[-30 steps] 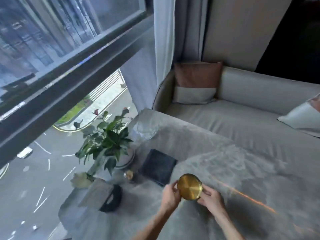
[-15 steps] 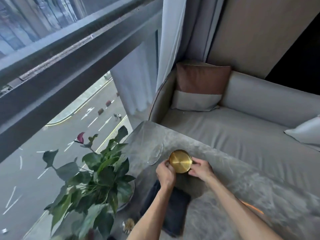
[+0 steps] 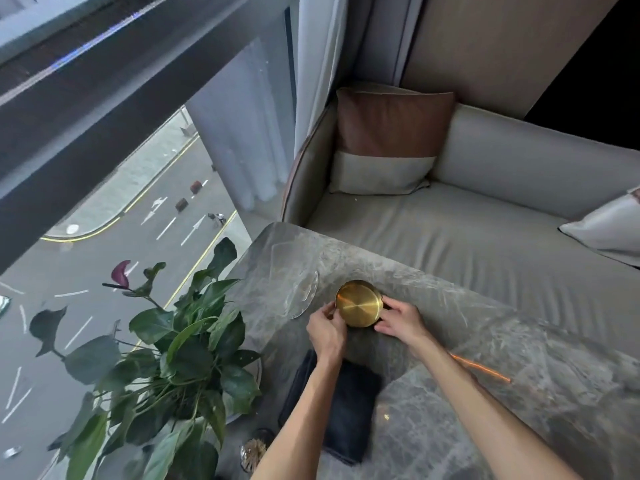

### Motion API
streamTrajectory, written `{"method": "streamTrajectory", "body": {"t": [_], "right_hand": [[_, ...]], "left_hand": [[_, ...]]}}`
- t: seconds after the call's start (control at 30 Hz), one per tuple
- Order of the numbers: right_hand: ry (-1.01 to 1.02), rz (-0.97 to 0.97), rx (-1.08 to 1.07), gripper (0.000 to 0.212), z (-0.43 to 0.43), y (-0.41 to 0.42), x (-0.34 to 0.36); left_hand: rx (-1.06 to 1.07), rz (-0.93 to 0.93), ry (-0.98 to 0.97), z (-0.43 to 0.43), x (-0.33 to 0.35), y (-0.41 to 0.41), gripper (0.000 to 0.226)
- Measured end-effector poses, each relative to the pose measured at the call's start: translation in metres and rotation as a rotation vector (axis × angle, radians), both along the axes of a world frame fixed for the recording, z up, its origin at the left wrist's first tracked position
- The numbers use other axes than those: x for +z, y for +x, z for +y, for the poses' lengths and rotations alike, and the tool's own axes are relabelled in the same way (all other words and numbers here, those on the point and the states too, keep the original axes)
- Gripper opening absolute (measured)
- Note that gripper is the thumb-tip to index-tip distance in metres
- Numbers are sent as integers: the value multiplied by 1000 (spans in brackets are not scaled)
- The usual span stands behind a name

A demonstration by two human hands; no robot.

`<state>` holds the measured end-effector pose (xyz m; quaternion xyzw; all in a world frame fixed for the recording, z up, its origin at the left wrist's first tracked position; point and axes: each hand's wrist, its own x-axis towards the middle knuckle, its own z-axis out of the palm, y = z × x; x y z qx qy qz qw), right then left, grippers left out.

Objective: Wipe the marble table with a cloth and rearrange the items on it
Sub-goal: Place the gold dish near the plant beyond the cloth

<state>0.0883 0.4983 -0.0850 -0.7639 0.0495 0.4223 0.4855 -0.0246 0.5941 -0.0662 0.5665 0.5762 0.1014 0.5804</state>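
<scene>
A round gold metal dish point(image 3: 359, 304) sits low over the grey marble table point(image 3: 485, 393), near its far left corner. My left hand point(image 3: 325, 332) grips the dish's left rim and my right hand point(image 3: 401, 322) grips its right rim. Whether the dish touches the table I cannot tell. A clear glass plate point(image 3: 294, 289) lies just left of the dish. A folded dark cloth point(image 3: 349, 407) lies on the table under my left forearm, partly hidden by it.
A potted green plant point(image 3: 180, 368) with a dark red bloom stands at the table's left edge by the window. A small glass ornament point(image 3: 252, 452) sits near its base. A grey sofa point(image 3: 485, 237) with cushions lies beyond the table.
Both hands have carried the gold dish away from me, from the near side of the dark cloth to the far side beside the glass plate. The view has tilted down and closer.
</scene>
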Motion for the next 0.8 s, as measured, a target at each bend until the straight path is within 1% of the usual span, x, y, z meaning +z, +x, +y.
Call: {"method": "streamTrajectory", "body": {"t": [0.13, 0.27, 0.3, 0.4, 0.53, 0.67, 0.8], "right_hand": [[-16, -6, -3, 50, 1, -2, 1], [-49, -29, 14, 49, 1, -2, 2], [-53, -30, 8, 48, 1, -2, 1], [-46, -59, 0, 52, -1, -7, 8], [-30, -131, -31, 51, -24, -22, 27], [28, -94, -157, 40, -90, -45, 55], [78, -68, -280, 23, -214, -76, 80]], "left_hand": [[-16, 9, 1, 1, -6, -1, 30], [-99, 34, 25, 2, -1, -1, 25], [-121, 43, 16, 3, -1, -1, 27], [-109, 56, 14, 5, -1, -3, 42], [-107, 75, 107, -12, 26, -11, 41], [-173, 42, 243, -68, 61, -23, 29], [-450, 38, 256, -160, 76, -32, 21]]}}
